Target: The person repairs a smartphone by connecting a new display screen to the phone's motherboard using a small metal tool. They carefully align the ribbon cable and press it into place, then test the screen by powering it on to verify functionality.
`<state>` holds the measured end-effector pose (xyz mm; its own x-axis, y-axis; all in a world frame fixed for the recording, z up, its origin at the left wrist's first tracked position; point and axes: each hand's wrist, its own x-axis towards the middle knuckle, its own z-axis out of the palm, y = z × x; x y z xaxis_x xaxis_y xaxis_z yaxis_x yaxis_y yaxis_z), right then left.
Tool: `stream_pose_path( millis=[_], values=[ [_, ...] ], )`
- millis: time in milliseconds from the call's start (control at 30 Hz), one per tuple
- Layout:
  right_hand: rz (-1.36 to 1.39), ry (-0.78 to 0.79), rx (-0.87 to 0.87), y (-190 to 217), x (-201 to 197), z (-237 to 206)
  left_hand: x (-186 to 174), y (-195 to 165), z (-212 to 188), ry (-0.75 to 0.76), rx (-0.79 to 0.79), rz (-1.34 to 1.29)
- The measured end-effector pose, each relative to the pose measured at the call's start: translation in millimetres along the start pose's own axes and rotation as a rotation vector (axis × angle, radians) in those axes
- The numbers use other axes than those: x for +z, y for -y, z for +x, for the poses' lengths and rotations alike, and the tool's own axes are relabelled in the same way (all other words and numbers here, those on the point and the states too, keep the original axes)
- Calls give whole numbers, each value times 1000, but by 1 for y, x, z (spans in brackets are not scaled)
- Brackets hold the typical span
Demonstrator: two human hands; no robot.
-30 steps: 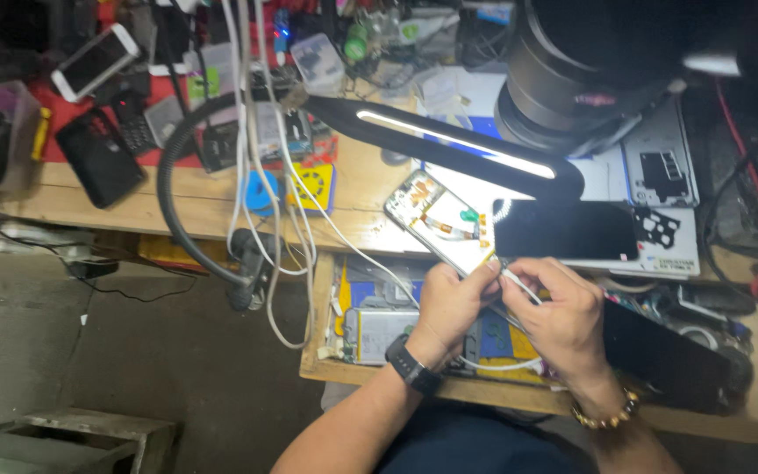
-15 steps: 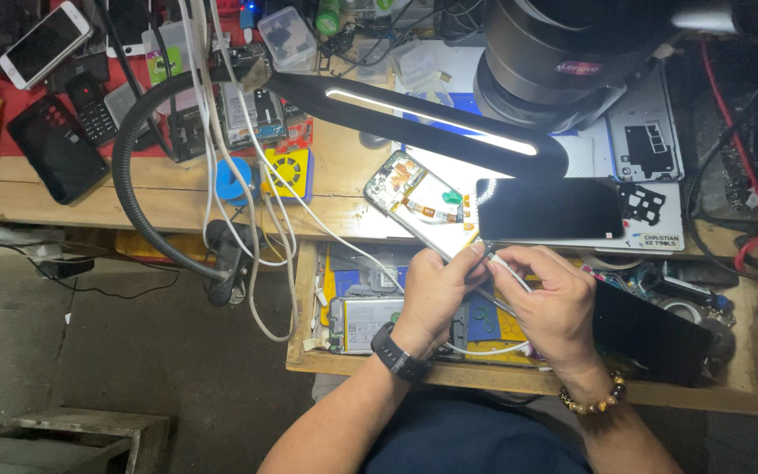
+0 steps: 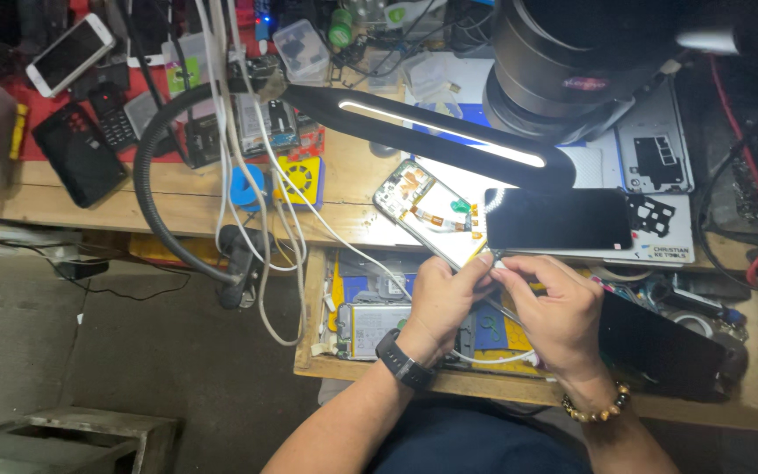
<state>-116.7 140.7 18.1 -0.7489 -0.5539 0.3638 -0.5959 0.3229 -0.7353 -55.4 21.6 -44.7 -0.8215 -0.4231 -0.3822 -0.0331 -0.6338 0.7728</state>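
Both hands meet over the front edge of the wooden counter, right above the open drawer. The left hand, a black watch strapped at its wrist, curls its fingers around the near corner of the opened phone, pinching it there. That phone is a flat rectangle lying slanted across the counter's front edge, back cover off, showing a pale metal plate, orange flex strips and a small green part. The right hand, with a string of brown beads at the wrist, has its fingers drawn in narrow around a thin metal tool; the tool's tip is hidden between the two hands, so I cannot tell where it touches. The phone's near corner sits under the left fingertips and just beside the right ones; the rest of it stretches away toward the counter's back.

Just to the right of it lies a glossy black screen panel, smooth and dark, on a white mat. Above both, a slim black lamp bar with a bright strip hangs on a ribbed flexible neck. White cables drape over the front edge. Far back left, a white phone rests on a red cloth.
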Motion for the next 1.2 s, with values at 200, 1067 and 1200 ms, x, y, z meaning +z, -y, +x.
stream_pose_path(
  millis=[200,1067,1200],
  values=[
    [6,-12,2,2,2,4,0,-6,-2,8,17,26],
    [-20,3,-38,0,1,3,3,-10,-3,-47,30,59],
    [-19,2,-36,0,1,3,2,-10,-2,-52,27,91]
  ],
)
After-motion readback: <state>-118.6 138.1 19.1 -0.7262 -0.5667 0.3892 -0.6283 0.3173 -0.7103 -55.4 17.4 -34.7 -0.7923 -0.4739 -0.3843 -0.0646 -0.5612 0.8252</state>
